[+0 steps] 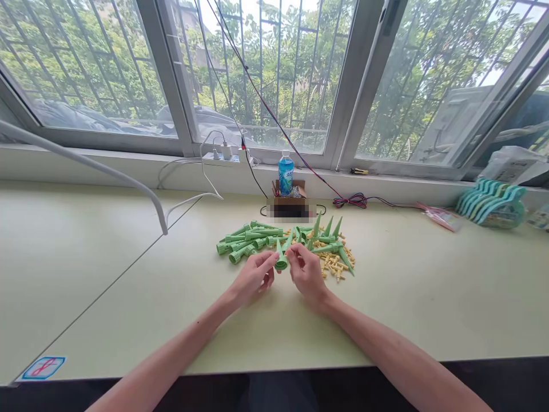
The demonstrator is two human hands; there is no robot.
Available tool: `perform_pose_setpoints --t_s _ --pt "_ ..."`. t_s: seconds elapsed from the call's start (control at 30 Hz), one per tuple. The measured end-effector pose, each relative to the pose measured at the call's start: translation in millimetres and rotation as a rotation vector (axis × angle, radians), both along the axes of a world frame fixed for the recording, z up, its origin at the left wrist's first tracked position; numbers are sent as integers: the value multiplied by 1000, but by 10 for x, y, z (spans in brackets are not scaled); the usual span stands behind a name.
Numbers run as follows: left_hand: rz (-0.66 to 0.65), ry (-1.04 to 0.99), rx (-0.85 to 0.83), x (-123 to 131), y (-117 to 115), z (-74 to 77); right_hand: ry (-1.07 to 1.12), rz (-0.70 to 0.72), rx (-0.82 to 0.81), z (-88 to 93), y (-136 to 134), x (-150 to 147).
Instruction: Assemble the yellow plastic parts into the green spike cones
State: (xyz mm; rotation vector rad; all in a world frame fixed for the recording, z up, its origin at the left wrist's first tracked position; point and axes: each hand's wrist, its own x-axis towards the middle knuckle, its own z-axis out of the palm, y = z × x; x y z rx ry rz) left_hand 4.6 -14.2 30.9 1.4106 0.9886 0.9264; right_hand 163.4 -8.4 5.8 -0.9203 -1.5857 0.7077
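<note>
My left hand [257, 270] is closed on a green plastic cone-shaped spike [281, 263], its open round end facing me and its point away. Close against the right side of that spike, my right hand [306, 269] is pinched; what its fingertips hold, if anything, is hidden or too small to name. Just beyond my hands lies a pile of similar green spikes [240, 237], some standing point up. Small yellow plastic pieces [337, 268], shaped like little valves, are heaped to the right of my right hand.
Behind the pile, a blue-labelled bottle [285, 174] stands at a small cardboard box [302, 186]. Coiled red and black cable [350, 200] and teal hangers [489, 203] lie toward the right. A white curved tube [128, 171] reaches in from the left. Windows line the table's back.
</note>
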Motion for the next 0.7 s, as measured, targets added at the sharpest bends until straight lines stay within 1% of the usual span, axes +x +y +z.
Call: perform_pose_setpoints --t_s 0.13,0.27,0.5,0.7 --pt "-1 50 67 -9 12 -38 -8 -10 -12 6 3 4" --pt "31 125 146 -9 -2 -44 -10 -10 -38 16 3 9" --pt "80 176 415 16 -16 -73 -3 -22 -46 10 19 10" --pt "116 297 551 24 -9 -94 -8 -43 -55 17 23 18"
